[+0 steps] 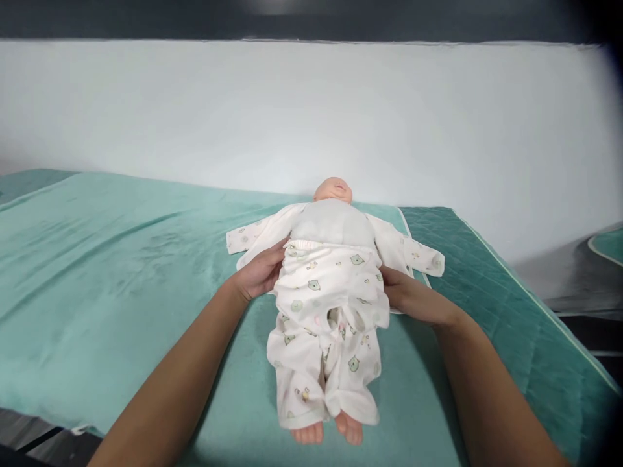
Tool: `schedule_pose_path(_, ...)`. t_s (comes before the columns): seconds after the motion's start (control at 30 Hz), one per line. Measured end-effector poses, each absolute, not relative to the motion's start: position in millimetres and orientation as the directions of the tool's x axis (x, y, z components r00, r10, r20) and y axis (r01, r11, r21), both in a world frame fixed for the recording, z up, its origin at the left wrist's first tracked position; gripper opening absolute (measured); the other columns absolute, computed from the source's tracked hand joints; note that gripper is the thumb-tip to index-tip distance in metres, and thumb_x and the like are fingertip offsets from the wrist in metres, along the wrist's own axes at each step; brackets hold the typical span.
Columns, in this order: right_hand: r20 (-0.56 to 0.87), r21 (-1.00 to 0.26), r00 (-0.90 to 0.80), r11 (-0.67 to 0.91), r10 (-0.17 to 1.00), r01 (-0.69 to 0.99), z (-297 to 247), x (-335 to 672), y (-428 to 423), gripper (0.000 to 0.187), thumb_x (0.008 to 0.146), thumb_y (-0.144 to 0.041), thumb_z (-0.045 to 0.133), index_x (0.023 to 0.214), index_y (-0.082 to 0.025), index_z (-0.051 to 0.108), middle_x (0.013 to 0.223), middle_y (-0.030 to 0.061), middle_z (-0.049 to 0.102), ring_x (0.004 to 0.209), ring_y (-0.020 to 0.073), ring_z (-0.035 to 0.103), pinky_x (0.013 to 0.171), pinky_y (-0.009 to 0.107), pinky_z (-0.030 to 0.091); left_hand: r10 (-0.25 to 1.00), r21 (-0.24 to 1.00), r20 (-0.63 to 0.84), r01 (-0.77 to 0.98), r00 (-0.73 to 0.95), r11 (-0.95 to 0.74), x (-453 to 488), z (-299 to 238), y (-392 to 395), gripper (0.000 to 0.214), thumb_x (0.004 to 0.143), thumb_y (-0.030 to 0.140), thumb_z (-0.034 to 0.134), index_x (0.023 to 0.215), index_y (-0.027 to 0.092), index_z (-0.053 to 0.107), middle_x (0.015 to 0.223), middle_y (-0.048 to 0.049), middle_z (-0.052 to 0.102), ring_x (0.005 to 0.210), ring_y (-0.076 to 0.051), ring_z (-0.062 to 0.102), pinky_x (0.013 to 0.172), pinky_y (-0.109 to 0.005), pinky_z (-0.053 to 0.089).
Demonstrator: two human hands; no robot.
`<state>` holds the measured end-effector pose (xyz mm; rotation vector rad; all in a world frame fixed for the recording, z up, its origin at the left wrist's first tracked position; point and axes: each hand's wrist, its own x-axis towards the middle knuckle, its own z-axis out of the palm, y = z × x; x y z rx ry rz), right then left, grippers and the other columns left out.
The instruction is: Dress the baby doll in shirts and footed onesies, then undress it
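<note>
L hand (263,270) & R hand (413,297) part. hidden by pants (335,288).

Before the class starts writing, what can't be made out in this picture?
- Left grip, head view: fingertips hidden by the trousers.
- Right grip, head view: fingertips also hidden by the trousers.
- Doll, head view: its back is hidden by its own body; any arms inside are hidden by the sleeves.
- Green mat at far right, head view: cut off by the right edge.
</note>
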<state>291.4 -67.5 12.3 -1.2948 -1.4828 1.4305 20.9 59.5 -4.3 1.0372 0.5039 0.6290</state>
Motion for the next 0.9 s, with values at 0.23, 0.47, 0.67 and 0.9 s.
schedule_pose_path(0.23, -0.183, -0.968, -0.443, -0.082, 0.878, 0.237, 18.7, 304.8, -78.2, 0.035, 0.082, -0.036, 0.071, 0.116, -0.026, 0.07, 0.108, 0.0057, 0.073, 0.111, 0.0279, 0.063, 0.094, 0.041, 0.051, 0.701, 0.916, -0.075, -0.229, 0.71, 0.329, 20.0, -0.7, 56.6, 0.054, 0.088, 0.032, 0.063, 0.14, 0.022, 0.051, 0.118, -0.0096, 0.071, 0.099, -0.023, 0.07, 0.089, -0.032, 0.054)
schedule_pose_path(0.47, -0.199, -0.96, -0.572, -0.041, 0.796, 0.276, 28.3, 319.7, -88.1, 0.035, 0.092, -0.033, 0.059, 0.126, -0.026, 0.065, 0.111, 0.0064, 0.071, 0.117, 0.026, 0.06, 0.101, 0.043, 0.047, 0.722, 0.911, -0.098, -0.229, 0.685, 0.342, 17.2, -1.8, 57.0, 0.056, 0.085, 0.031, 0.066, 0.138, 0.02, 0.053, 0.115, -0.0101, 0.072, 0.095, -0.024, 0.071, 0.085, -0.032, 0.056)
schedule_pose_path(0.67, -0.201, -0.935, -0.604, 0.033, 0.771, 0.354, 29.7, 309.0, -87.0, 0.024, 0.09, -0.032, 0.062, 0.109, -0.024, 0.074, 0.106, 0.0063, 0.072, 0.113, 0.0263, 0.062, 0.098, 0.039, 0.049, 0.726, 0.903, -0.11, -0.238, 0.678, 0.359, 15.7, -0.3, 57.4, 0.055, 0.085, 0.033, 0.065, 0.137, 0.021, 0.054, 0.115, -0.0096, 0.071, 0.096, -0.024, 0.07, 0.083, -0.032, 0.056)
schedule_pose_path(0.9, -0.146, -0.965, -0.317, -0.064, 0.937, 0.255, 19.5, 321.3, -81.7, 0.025, 0.086, -0.043, 0.066, 0.083, -0.02, 0.074, 0.084, 0.0044, 0.071, 0.085, 0.0219, 0.065, 0.082, 0.035, 0.052, 0.731, 0.917, -0.087, -0.232, 0.677, 0.324, 17.1, -0.7, 55.7, 0.054, 0.085, 0.034, 0.066, 0.136, 0.021, 0.054, 0.114, -0.0101, 0.071, 0.093, -0.023, 0.07, 0.08, -0.031, 0.056)
